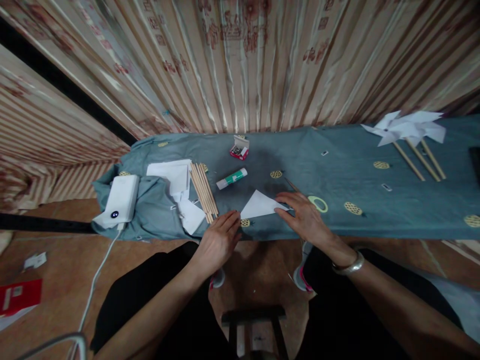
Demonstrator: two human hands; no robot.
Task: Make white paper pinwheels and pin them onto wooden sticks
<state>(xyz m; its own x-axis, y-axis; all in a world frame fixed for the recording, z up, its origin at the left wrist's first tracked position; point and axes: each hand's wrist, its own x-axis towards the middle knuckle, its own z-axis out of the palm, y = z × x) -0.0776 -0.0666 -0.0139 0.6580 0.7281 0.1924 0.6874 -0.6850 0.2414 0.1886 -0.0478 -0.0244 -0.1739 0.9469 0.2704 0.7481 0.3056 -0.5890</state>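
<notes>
A white sheet of paper (259, 205), folded into a triangle, lies on the cloth-covered table in front of me. My left hand (220, 239) has its fingers together at the triangle's left corner, the fingertips partly hidden. At the right corner, my right hand (302, 214) closes thumb and fingers around the point of the paper. Scissors with a yellow-green handle (318, 203) lie partly under that hand. Beyond my left hand are a bundle of wooden sticks (203, 190) and a green-and-white glue stick (231, 178).
An open red box of small metal pieces (239, 148) stands near the curtain. White paper pieces (172, 175) and a white power bank (122, 197) with a cable lie left. Paper pinwheels (408, 127) on sticks rest at far right. A dark stool (253, 315) is below.
</notes>
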